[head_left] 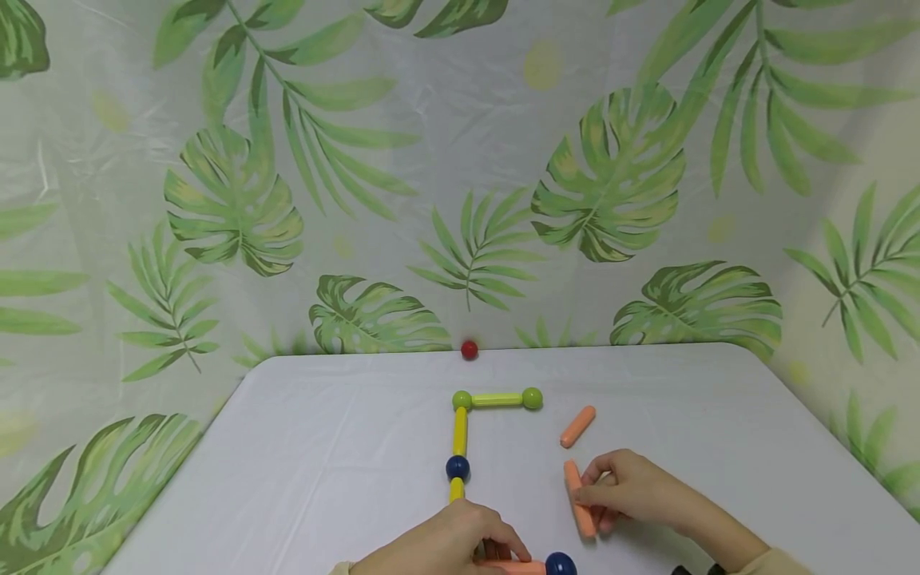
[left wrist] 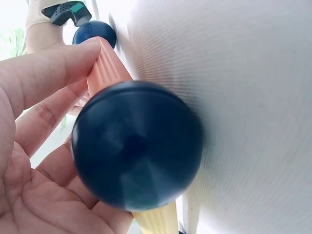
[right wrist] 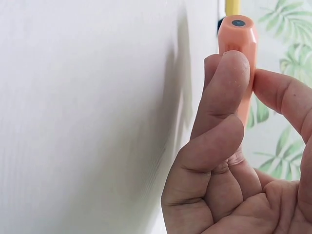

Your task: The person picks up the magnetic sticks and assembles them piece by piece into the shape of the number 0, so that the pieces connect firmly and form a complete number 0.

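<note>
My left hand (head_left: 460,533) pinches an orange rod (head_left: 523,568) low in the head view. A dark blue ball (head_left: 561,564) sits at its right end; in the left wrist view another large blue ball (left wrist: 136,146) joins its near end to a yellow rod (left wrist: 158,220). Between thumb and fingers, my right hand (head_left: 636,491) holds a second orange rod (head_left: 579,503). The right wrist view shows a dark round disc set in that rod's end (right wrist: 238,23). A chain of lime and yellow rods (head_left: 460,431) with green and blue balls runs up from beside the left hand.
Beyond the right hand lies a loose orange rod (head_left: 578,426). A red ball (head_left: 469,350) rests at the far edge of the white table (head_left: 302,447). Dark objects (head_left: 697,570) show by the right sleeve, partly cut off. A leaf-patterned sheet (head_left: 474,160) hangs behind.
</note>
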Demonstrator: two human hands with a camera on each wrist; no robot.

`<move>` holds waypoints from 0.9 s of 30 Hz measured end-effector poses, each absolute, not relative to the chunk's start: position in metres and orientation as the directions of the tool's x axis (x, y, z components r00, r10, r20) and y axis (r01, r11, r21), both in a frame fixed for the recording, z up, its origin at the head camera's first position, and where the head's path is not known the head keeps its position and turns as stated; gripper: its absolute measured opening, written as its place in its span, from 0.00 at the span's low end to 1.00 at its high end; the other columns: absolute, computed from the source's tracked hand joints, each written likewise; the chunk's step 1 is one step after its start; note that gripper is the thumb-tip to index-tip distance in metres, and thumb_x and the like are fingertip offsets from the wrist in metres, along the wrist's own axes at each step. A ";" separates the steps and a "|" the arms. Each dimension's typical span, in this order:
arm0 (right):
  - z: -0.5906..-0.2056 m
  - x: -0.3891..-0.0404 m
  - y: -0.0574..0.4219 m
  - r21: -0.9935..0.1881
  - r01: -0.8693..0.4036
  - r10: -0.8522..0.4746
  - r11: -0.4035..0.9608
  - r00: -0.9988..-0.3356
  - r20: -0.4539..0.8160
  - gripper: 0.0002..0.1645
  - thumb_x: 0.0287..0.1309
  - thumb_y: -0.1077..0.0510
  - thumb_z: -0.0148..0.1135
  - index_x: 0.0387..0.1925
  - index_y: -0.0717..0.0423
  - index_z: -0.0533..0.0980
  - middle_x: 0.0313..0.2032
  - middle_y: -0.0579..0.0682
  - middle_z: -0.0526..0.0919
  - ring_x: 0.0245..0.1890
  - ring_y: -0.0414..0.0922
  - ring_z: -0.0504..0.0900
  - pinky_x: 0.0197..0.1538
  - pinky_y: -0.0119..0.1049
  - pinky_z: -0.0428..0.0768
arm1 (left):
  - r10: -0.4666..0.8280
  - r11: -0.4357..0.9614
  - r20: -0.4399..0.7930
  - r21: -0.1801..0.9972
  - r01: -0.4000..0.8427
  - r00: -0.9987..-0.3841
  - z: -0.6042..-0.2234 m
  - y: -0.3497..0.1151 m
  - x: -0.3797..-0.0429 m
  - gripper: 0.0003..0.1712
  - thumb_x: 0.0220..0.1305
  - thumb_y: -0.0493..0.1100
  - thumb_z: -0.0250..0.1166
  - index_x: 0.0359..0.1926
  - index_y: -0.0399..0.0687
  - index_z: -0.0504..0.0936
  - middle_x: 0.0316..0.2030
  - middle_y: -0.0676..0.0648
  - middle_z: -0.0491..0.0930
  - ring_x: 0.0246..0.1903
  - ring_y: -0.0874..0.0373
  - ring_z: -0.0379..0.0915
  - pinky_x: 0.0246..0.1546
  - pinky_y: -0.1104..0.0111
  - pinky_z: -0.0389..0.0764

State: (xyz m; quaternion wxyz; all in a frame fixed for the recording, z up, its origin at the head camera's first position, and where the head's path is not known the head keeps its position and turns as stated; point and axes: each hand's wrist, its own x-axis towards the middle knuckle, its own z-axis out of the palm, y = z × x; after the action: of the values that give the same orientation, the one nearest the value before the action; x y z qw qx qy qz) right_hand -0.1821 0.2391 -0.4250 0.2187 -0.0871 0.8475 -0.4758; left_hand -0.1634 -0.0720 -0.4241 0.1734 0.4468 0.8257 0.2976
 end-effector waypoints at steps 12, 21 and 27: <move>-0.432 -0.179 0.228 -0.862 0.046 -0.383 0.506 -0.883 -0.272 0.13 0.70 0.52 0.70 0.37 0.58 0.79 0.23 0.48 0.89 0.22 0.38 0.85 0.24 0.28 0.71 | 0.848 0.406 0.000 0.643 0.650 -0.529 -0.425 -0.072 -0.164 0.12 0.70 0.40 0.74 0.53 0.49 0.92 0.42 0.61 0.89 0.33 0.81 0.75 0.35 0.83 0.81; -0.433 -0.180 0.223 -0.872 0.058 -0.399 0.486 -0.873 -0.280 0.13 0.70 0.52 0.70 0.37 0.58 0.79 0.23 0.49 0.89 0.21 0.38 0.85 0.24 0.27 0.71 | 0.849 0.395 0.002 0.661 0.638 -0.528 -0.425 -0.072 -0.164 0.11 0.72 0.42 0.73 0.53 0.50 0.92 0.42 0.62 0.89 0.33 0.81 0.76 0.36 0.82 0.81; -0.434 -0.180 0.220 -0.879 0.084 -0.403 0.470 -0.865 -0.298 0.14 0.70 0.50 0.71 0.38 0.57 0.79 0.22 0.48 0.88 0.21 0.37 0.85 0.24 0.27 0.71 | 0.844 0.404 -0.020 0.680 0.612 -0.536 -0.425 -0.073 -0.164 0.12 0.72 0.41 0.72 0.54 0.50 0.92 0.44 0.62 0.89 0.35 0.81 0.77 0.38 0.82 0.82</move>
State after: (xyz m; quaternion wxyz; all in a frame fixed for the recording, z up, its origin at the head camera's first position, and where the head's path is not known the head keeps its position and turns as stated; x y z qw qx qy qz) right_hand -0.1798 0.2205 -0.4341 0.2409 -0.0970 0.8228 -0.5054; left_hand -0.1639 -0.0727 -0.4246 0.1841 0.4454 0.8174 0.3155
